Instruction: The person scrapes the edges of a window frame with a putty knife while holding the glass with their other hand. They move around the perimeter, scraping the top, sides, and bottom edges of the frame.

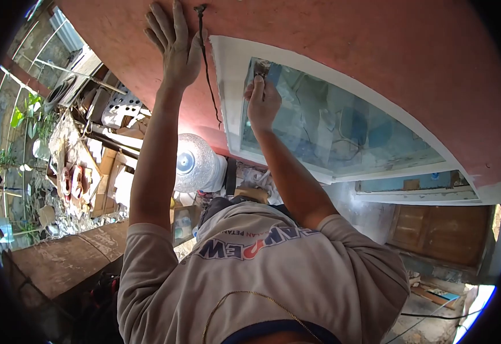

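Observation:
My left hand [174, 53] is open, fingers spread, with its palm against the red wall [118, 34]. Beside its thumb, a dark twisted cord [206, 69] hangs down the wall from a knot at the top. My right hand [263, 104] is closed at the upper left corner of the window glass [319, 123], thumb pointing up. From its grip sticks a small flat scraper-like tool [262, 67], brownish and partly hidden by the fingers. Around the glass runs a white window frame [226, 74].
A large clear water jug [195, 163] stands below the wall. Cardboard boxes [106, 172], scrap and plants [30, 117] crowd the left side. A concrete ledge [61, 258] lies lower left, and a brown wooden panel [433, 235] is at right.

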A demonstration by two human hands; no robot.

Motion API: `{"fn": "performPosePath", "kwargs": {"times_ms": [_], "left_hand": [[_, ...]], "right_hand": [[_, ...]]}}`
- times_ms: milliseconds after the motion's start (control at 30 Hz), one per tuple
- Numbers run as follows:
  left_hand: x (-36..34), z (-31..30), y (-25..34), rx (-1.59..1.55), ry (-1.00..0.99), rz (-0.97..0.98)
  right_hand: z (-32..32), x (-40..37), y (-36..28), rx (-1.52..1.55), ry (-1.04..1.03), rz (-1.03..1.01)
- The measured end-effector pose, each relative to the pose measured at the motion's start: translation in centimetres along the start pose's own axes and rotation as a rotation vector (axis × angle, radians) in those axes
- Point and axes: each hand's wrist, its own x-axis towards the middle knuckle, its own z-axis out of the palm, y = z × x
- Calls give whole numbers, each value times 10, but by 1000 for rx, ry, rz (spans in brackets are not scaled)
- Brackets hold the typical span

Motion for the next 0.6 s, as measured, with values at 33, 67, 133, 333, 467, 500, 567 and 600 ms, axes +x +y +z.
{"fn": "performPosePath", "kwargs": {"times_ms": [33,67,133,333,467,500,567,600], "left_hand": [[0,-1,0,-2,-6,7],[1,-2,0,-3,-12,14],[0,-2,0,-4,-20,14],[-4,0,-7,32,-53,-22],[-3,-3,-13,-3,-59,7],[-1,-2,-15,-7,-53,13],[-3,-1,-13,9,-46,4],[-3,-1,-11,9,-46,5]], "right_hand": [[-6,-6,12,2,11,2],[-14,-19,30,-58,-8,37],[-18,-39,37,-113,-28,74],[5,-3,10,-119,55,-71],[-30,-43,51,-51,72,142],[-33,-35,51,-51,75,133],[-37,-16,5,-21,99,90],[-35,-1,-16,7,103,27]]}}
